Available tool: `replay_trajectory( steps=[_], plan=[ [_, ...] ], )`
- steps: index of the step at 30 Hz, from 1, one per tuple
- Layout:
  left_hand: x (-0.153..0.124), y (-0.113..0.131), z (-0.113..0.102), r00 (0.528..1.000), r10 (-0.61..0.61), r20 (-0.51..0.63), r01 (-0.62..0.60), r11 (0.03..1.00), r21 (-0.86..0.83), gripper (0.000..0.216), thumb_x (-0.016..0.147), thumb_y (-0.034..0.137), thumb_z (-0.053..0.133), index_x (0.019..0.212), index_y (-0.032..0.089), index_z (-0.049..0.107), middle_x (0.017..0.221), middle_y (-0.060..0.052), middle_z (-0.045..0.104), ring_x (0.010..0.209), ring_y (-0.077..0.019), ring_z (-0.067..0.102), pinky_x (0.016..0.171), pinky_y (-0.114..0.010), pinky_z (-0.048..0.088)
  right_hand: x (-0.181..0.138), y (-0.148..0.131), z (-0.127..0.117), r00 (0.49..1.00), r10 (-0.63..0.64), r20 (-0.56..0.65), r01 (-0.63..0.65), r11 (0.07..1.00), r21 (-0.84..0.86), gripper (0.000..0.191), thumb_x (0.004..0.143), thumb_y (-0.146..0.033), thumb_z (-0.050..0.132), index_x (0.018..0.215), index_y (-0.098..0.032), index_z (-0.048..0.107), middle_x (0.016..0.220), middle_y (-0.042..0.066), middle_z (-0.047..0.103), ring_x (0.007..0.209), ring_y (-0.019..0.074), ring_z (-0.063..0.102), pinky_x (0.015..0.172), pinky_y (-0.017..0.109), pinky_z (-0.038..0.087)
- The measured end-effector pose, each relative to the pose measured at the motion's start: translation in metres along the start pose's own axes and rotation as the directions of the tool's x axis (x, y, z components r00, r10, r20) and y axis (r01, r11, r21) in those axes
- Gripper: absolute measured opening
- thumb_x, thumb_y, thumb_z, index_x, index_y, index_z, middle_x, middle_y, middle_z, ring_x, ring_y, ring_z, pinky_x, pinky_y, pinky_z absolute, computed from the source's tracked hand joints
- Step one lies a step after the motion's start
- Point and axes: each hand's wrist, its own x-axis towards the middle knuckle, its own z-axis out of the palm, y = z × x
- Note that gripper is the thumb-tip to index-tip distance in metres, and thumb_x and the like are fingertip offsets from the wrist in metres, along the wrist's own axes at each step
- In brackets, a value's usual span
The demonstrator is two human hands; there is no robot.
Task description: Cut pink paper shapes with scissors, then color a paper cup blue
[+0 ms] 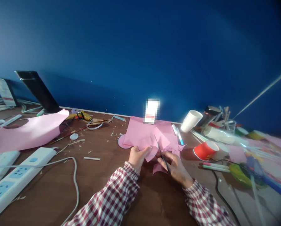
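Note:
My left hand [137, 156] pinches the near edge of a pink paper piece [152, 147] over the brown table [102, 175]. In my right hand [174, 165] is a pair of dark scissors [161, 153], its fingers closed round the handles. The blades point away from me into the pink paper. A larger folded pink sheet [142, 130] lies just behind both hands. A small pink offcut [157, 168] lies under my right hand. Both sleeves are red and white check.
A red paper cup [205, 150] lies on its side right of my hands, a white cup [191, 121] behind it. Markers [214, 166], a jar of sticks [222, 117] and clutter fill the right. White power strips [18, 177] with a cable and a big pink sheet [27, 130] lie left.

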Motion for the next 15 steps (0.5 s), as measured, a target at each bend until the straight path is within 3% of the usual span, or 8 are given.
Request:
replay_trajectory(
  steps=[15],
  plan=[
    [-0.0001, 0.0044, -0.0002, 1.0, 0.003, 0.022, -0.002, 1.0, -0.025, 0.036, 0.052, 0.033, 0.08, 0.072, 0.005, 0.068, 0.071, -0.013, 0.069, 0.066, -0.0224, 0.066, 0.06, -0.032, 0.053, 0.0003, -0.0018, -0.0007, 1.0, -0.001, 0.005, 0.001, 1.0, 0.0, 0.032, 0.078, -0.042, 0.062, 0.094, -0.014, 0.066, 0.079, 0.006, 0.067, 0.075, 0.0213, 0.063, 0.066, 0.029, 0.051]
  ],
)
